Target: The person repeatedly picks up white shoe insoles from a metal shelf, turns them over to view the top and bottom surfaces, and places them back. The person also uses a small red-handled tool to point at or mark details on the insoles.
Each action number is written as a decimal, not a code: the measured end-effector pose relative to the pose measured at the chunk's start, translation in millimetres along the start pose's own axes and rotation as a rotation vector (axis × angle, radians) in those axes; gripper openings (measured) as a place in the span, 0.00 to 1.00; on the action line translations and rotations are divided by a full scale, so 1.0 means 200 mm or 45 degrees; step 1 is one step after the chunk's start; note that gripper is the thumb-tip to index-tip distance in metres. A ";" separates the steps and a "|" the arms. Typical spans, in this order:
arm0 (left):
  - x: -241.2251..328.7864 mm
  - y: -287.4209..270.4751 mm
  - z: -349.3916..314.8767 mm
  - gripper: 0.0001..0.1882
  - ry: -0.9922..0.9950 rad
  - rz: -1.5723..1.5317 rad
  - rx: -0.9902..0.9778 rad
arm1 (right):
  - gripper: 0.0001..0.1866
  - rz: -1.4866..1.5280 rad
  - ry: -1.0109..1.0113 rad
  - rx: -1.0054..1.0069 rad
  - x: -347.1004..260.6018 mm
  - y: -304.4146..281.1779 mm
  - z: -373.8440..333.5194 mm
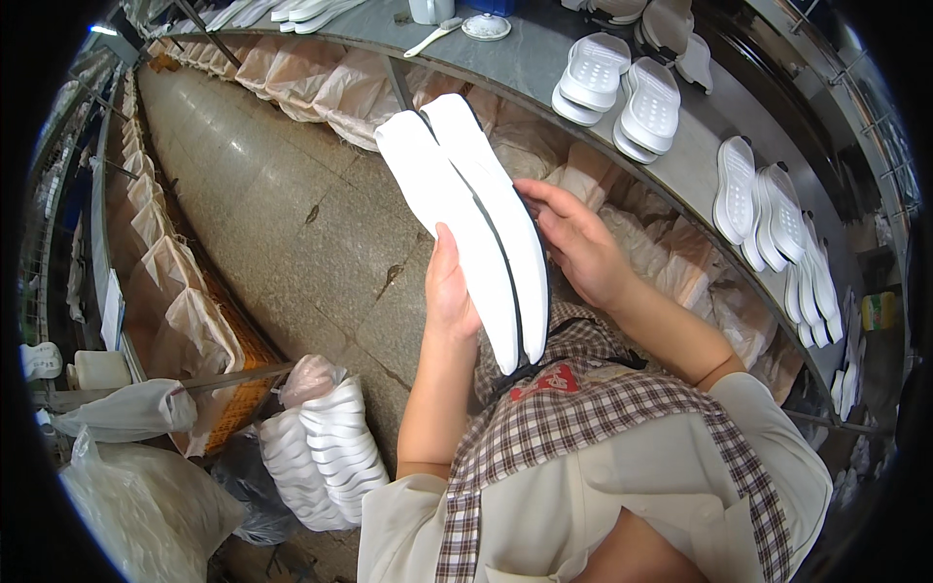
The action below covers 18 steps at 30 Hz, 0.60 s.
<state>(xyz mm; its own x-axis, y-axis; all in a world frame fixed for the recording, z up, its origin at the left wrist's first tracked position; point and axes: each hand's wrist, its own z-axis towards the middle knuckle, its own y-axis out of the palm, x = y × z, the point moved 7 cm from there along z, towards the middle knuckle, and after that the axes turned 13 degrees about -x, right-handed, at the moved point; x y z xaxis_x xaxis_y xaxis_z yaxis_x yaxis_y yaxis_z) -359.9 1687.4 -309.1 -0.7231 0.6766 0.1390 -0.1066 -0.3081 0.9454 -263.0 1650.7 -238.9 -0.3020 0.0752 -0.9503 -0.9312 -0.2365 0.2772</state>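
A pair of white shoe soles with dark edging stands upright side by side in front of my body. My left hand (452,291) is wrapped round the left sole (455,219), its thumb lying along the white side. On the opposite edge, my right hand (580,243) grips the right sole (496,189), with some fingers hidden behind it. The lower ends of both soles come close to my checked apron (544,418). What lies on their far faces is out of sight.
Along the right runs a grey worktable (544,63) bearing stacked white soles (649,107), more soles (777,219) and a white brush (433,37). Pale cloth-lined bins (292,83) hang under it. A bagged bundle of soles (326,452) rests at lower left, beside a plastic bag (146,510).
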 end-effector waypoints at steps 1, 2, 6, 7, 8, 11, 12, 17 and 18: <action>0.01 -0.01 0.00 0.30 0.005 0.057 0.026 | 0.25 -0.008 -0.011 -0.005 -0.01 0.00 0.00; 0.02 -0.02 -0.01 0.30 0.010 0.115 0.052 | 0.24 0.001 -0.033 -0.019 -0.02 0.01 -0.01; 0.05 -0.05 0.00 0.29 -0.034 0.299 0.082 | 0.23 -0.052 -0.053 -0.024 -0.04 0.03 -0.03; 0.06 -0.05 0.00 0.29 -0.021 0.280 0.048 | 0.24 -0.052 -0.056 -0.025 -0.04 0.03 -0.04; 0.06 -0.06 0.00 0.28 -0.017 0.337 0.052 | 0.24 -0.052 -0.059 -0.025 -0.05 0.04 -0.04; 0.08 -0.06 0.01 0.28 -0.019 0.405 0.003 | 0.24 -0.080 -0.077 -0.047 -0.06 0.04 -0.06; 0.08 -0.07 0.02 0.28 -0.015 0.437 -0.007 | 0.25 -0.090 -0.083 -0.055 -0.07 0.04 -0.06; 0.12 -0.08 0.03 0.29 -0.029 0.565 -0.053 | 0.23 -0.028 -0.062 -0.065 -0.06 0.03 -0.07; 0.12 -0.08 0.04 0.29 -0.037 0.568 -0.078 | 0.22 -0.007 -0.056 -0.070 -0.06 0.03 -0.07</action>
<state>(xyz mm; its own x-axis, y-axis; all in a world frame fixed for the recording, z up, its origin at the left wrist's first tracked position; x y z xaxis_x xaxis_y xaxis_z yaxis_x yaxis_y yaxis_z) -370.8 1713.7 -318.6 -0.6884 0.4868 0.5377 0.1699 -0.6124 0.7720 -262.0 1634.9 -228.8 -0.3067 0.1191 -0.9443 -0.9207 -0.2889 0.2626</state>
